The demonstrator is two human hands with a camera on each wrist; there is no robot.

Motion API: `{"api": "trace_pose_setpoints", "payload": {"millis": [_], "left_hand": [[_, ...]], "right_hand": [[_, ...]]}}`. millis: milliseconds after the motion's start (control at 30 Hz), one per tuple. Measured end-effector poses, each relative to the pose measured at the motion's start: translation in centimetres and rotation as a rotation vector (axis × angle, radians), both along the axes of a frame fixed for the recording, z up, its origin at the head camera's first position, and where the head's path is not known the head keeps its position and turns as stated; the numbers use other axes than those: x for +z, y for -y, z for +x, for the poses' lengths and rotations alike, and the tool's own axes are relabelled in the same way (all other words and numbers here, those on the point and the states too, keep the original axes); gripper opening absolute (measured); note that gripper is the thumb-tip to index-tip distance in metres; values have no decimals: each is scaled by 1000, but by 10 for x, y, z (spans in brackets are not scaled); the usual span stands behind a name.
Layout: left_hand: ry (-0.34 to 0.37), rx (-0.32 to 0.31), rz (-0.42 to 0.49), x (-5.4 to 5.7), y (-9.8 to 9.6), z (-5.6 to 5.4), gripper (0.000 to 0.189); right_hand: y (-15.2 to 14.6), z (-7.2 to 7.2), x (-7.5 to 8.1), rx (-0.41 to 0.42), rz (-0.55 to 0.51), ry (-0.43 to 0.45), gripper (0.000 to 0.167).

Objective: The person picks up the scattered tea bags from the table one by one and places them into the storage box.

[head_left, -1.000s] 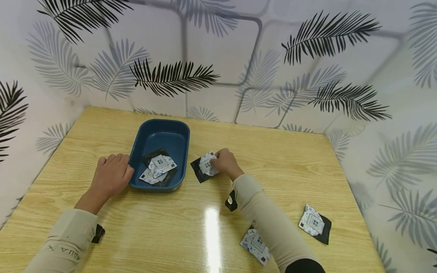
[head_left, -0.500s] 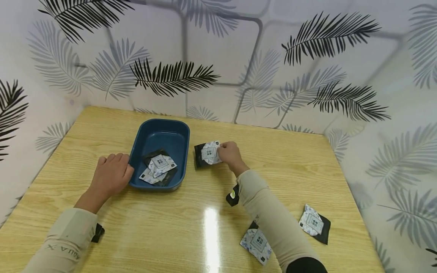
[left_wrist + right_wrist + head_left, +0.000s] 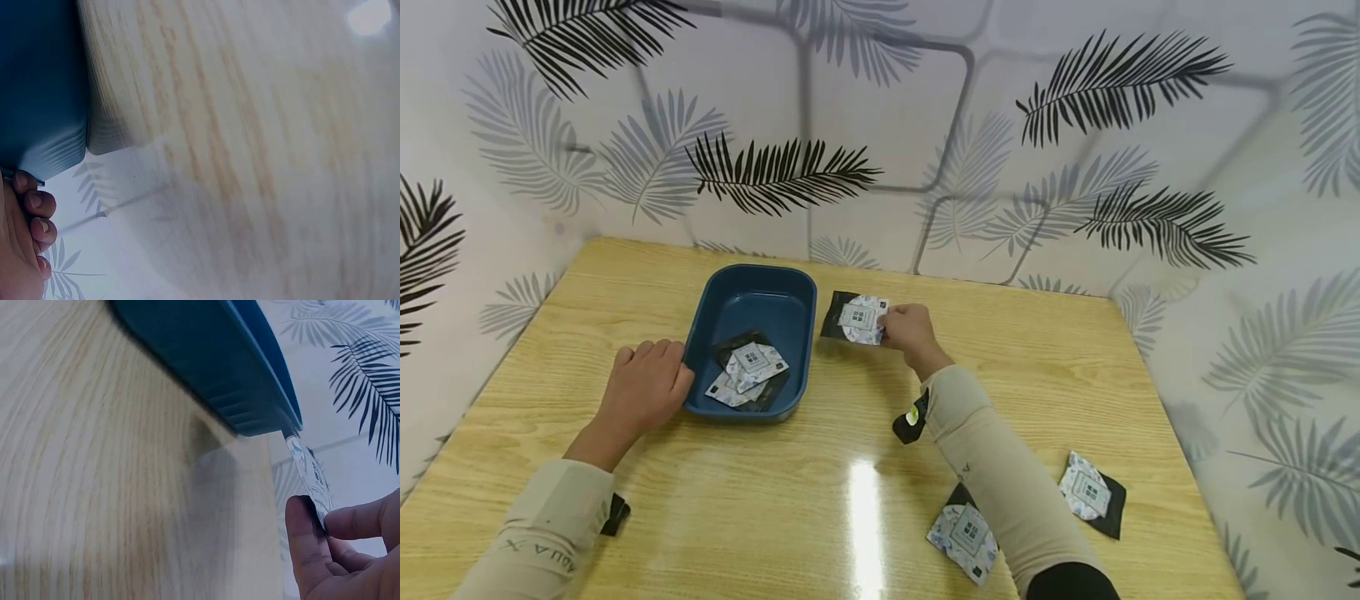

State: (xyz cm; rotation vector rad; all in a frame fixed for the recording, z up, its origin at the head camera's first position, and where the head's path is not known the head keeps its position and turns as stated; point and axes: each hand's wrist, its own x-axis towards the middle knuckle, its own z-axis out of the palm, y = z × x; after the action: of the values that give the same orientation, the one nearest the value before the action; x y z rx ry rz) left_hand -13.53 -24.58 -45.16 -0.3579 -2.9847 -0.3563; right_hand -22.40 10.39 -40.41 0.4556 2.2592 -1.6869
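Observation:
My right hand point(image 3: 912, 335) pinches a black and white printed packet point(image 3: 859, 317) by its right edge, thumb on top. The packet hangs above the wooden table, just right of the dark blue plastic bin point(image 3: 812, 350); the right wrist view shows the packet point(image 3: 309, 472) nearly edge-on beside the bin's rim. With fingers curled over the bin's left rim, my left hand point(image 3: 647, 385) grips it, and its fingertips point(image 3: 42, 230) show under that edge in the left wrist view. Inside the bin lie several similar packets point(image 3: 756, 358), overlapping in the near half.
Two more packets lie on the wooden table point(image 3: 760, 508): one packet point(image 3: 964, 537) partly behind my right sleeve, another packet point(image 3: 1092, 496) farther right. A leaf-patterned wall point(image 3: 887, 125) rises behind the table. Dark wrist cameras sit under both sleeves.
My right hand has lifted the packet and moved it away from me, up beside the bin's far right side, turning it flatter. My left hand has stayed at the rim.

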Motion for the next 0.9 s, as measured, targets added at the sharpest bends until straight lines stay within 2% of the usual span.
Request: {"api": "trace_pose_setpoints", "payload": {"millis": [133, 433, 600, 900], "left_hand": [[-7, -3, -3, 0, 0, 1, 22], [-4, 3, -5, -1, 0, 0, 22], [-5, 5, 0, -1, 0, 0, 21], [-18, 6, 3, -3, 1, 0, 21]], "right_hand": [[1, -1, 6, -23, -52, 21, 35], [7, 0, 10, -15, -100, 3, 34], [10, 0, 11, -16, -106, -1, 33], [13, -3, 12, -82, -87, -49, 32]]}}
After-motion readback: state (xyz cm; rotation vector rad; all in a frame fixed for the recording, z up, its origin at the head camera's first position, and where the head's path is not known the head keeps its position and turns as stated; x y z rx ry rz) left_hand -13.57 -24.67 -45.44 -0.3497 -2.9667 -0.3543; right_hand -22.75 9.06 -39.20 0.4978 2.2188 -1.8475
